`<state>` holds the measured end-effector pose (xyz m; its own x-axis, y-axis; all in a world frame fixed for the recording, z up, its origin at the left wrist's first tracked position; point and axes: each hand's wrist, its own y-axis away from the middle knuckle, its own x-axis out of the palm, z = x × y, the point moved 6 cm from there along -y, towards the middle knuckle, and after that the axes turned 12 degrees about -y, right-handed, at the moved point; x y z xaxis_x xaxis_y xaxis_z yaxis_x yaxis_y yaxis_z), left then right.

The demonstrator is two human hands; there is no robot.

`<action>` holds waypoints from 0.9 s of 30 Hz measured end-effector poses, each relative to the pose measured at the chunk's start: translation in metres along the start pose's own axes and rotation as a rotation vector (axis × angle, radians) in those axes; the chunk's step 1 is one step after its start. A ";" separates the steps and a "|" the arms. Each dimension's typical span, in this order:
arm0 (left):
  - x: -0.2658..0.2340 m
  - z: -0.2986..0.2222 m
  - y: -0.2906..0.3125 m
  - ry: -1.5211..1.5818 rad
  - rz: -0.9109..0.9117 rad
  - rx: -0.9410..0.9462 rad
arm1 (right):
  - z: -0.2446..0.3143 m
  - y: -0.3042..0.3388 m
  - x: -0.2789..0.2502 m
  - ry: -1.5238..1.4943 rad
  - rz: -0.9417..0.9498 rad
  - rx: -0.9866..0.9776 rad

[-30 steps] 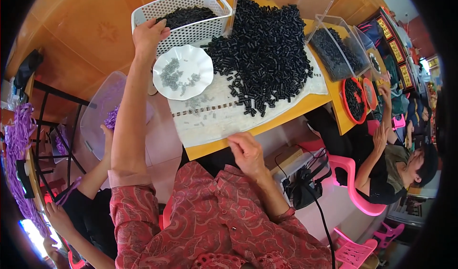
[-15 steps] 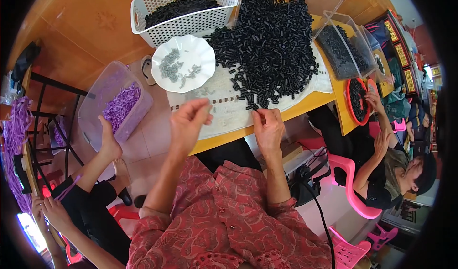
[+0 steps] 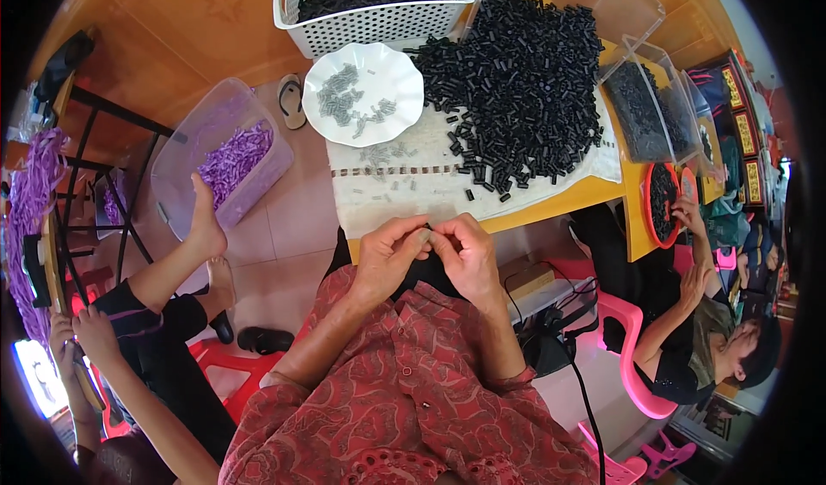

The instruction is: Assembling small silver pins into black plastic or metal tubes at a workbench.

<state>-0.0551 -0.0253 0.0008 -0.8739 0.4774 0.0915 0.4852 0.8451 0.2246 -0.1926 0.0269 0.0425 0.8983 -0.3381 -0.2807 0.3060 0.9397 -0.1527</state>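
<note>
My left hand (image 3: 389,259) and my right hand (image 3: 470,258) meet at the table's front edge, fingertips pinched together. Between them a dark bit of a small black tube (image 3: 428,225) shows; my right fingers appear to grip it. Whatever my left fingers pinch is hidden. Beyond them, a white cloth (image 3: 361,205) carries a large heap of small black tubes (image 3: 525,89). A white scalloped plate (image 3: 400,67) at the cloth's far left holds small clear pieces (image 3: 338,98). More clear pieces (image 3: 383,156) lie scattered on the cloth below it.
A white perforated basket (image 3: 379,22) of black pieces stands at the back. On the right are a clear bin (image 3: 645,111) and a red-rimmed basket (image 3: 661,205), where a co-worker's hand (image 3: 688,216) reaches in. Left, a tub (image 3: 185,154) holds purple strips near another person's bare foot (image 3: 205,218).
Both hands have drawn back from the cloth toward me and come together. My right hand has left the edge of the black heap. The view has shifted slightly.
</note>
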 end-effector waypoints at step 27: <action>-0.057 0.015 0.012 0.455 -0.096 -0.024 | 0.010 -0.048 0.063 0.357 0.095 -0.164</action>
<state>0.0012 -0.0393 -0.0160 -0.8415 0.2389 0.4846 0.4058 0.8716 0.2749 -0.1480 -0.0390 0.0417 0.7450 -0.2741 -0.6081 0.1467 0.9567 -0.2515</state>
